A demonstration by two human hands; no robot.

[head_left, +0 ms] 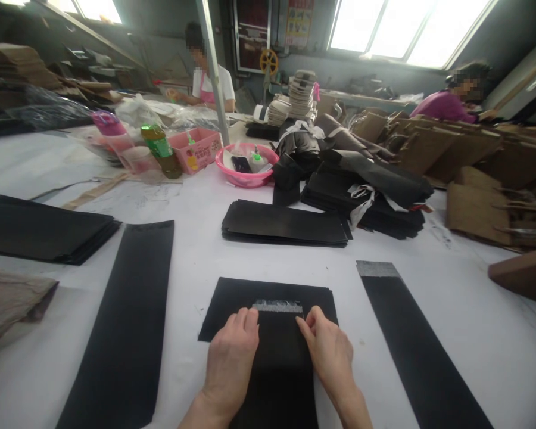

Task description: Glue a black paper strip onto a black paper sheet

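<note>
A black paper strip (280,363) with a shiny glued end (277,306) lies over a black sheet (232,298) at the near edge of the white table (196,256). My left hand (230,357) rests flat on the strip's left edge, fingers stretched out. On the strip's right edge, just below the glued end, lies my right hand (328,351), fingers together and slightly bent, pressing down. Neither hand grips anything.
Long black strips lie at left (125,322) and right (417,351). Black sheet stacks sit at far left (44,229) and centre (286,223). Behind are a pink basin (245,176), a green bottle (161,149), brown paper bags (477,208) and two seated people.
</note>
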